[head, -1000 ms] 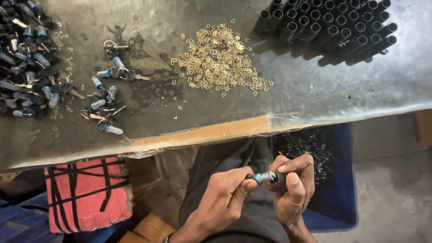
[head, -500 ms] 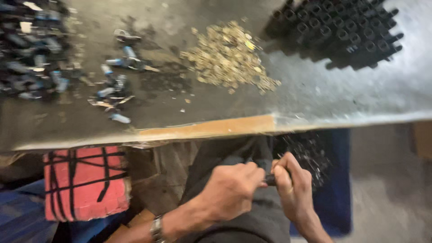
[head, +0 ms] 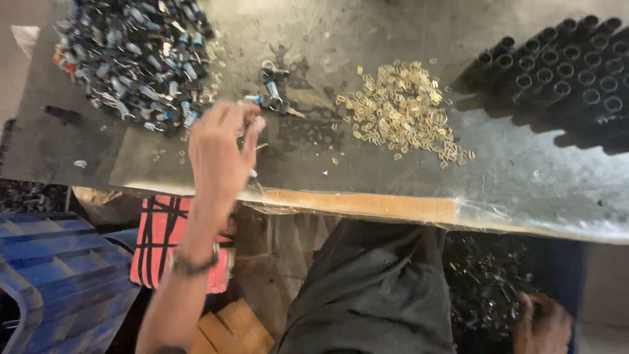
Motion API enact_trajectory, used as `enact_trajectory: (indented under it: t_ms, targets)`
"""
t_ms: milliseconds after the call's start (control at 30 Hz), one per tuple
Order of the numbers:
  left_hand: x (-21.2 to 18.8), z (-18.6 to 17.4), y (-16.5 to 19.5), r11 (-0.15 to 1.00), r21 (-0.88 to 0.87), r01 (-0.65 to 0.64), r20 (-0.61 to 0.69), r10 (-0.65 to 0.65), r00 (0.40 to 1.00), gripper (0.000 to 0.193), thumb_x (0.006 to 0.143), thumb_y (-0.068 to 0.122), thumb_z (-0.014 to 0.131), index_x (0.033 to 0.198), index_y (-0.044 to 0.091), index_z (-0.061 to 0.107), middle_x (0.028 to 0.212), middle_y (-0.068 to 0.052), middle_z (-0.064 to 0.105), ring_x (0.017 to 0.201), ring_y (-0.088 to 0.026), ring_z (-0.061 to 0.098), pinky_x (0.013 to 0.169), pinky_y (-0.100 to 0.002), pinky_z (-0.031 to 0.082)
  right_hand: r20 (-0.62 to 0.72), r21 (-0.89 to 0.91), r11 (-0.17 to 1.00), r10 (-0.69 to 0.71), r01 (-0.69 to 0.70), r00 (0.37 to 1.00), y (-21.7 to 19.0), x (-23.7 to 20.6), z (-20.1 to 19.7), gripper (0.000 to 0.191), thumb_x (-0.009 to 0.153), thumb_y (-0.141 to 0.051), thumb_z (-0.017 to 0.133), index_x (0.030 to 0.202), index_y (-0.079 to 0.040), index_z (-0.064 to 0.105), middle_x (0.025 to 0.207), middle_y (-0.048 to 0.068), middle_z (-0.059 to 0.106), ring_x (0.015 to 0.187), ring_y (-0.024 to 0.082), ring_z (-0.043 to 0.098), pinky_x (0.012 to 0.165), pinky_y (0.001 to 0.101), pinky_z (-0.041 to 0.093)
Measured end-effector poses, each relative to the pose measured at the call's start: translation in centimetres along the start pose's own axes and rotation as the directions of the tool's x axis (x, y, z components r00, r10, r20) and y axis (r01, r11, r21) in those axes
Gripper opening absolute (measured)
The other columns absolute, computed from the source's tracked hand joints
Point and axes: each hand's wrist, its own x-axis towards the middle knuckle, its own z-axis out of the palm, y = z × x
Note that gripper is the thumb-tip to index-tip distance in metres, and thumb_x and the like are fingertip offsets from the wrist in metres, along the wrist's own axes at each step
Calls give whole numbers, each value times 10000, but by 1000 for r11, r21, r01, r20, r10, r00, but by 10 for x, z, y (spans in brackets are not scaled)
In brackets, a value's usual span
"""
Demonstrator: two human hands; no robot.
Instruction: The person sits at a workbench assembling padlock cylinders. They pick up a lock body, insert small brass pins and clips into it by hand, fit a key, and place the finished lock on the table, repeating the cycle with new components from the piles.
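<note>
Small metal parts (head: 272, 92), dark with blue and silver ends, lie in a loose cluster on the desk (head: 524, 177), just beyond the fingertips of the left hand (head: 219, 147). That hand reaches over the desk's near edge with its fingers curled downward; its grip looks narrow, pinched at something small near the cluster, but motion blur hides whether a part is actually between the fingers. A watch sits on that wrist.

The right hand (head: 540, 321) is low at the bottom right, down in a dark bin of parts (head: 485, 288) below the desk. Whether it is closed on anything I cannot tell; only its back shows.

To the left of the cluster lies a big heap (head: 134, 59) of the same kind of parts. To the right is a spread of brass clips (head: 400, 111), and further right a block of black tubes (head: 570, 78) standing on end.

As for risks, I judge that the curled fingers could nudge the cluster, since the parts lie close together and loose; some could roll into the big heap and mix. The clips are light and near enough that a sweeping sleeve or wrist could scatter them. Working with the right hand unseen in the bin could also mean a fumbled pick.
</note>
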Motion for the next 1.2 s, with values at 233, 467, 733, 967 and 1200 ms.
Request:
enact_trajectory:
  t_ms: [233,467,733,967,1200]
  targets:
    - [69,54,-3,848,528,-37,-22,57,998,339,828,486,789,791,151,760,883,-62,709,925,-267,621,910,-485,346,-136,550,818,-110,168,984,-84,-16,-32,199,1083,-179,616,1182,-13,664,1227,156,685,1145,290,652,977,386,517]
    - [18,37,78,977,186,-108,-45,118,992,200,905,304,785,861,129,699,901,-49,671,916,-260,583,920,-444,354,-293,733,521,-339,437,894,-181,-22,-89,265,955,-162,698,1177,-41,619,1218,112,691,1151,271,672,994,359,541]
    - [-34,3,142,843,-519,-145,240,307,921,146,821,250,787,928,165,734,957,-5,727,935,-217,657,874,-377,406,46,827,505,-497,245,867,-204,-5,-55,197,1014,-236,617,1111,-70,660,917,72,646,853,211,618,734,329,513]
    - [6,44,55,967,238,-88,10,88,996,325,950,201,732,1268,152,682,1229,-72,636,1094,-274,616,931,-457,393,242,960,233,-410,-156,879,-144,-44,-14,280,985,-275,578,1076,-32,682,832,34,530,708,114,487,616,266,415]
    - [20,48,21,969,249,-5,145,-32,989,417,800,328,829,1170,184,703,1146,-81,615,1036,-255,600,915,-446,362,226,911,-198,-496,-362,839,-135,-44,4,354,998,-214,453,1045,67,662,923,82,494,796,141,493,717,314,425]
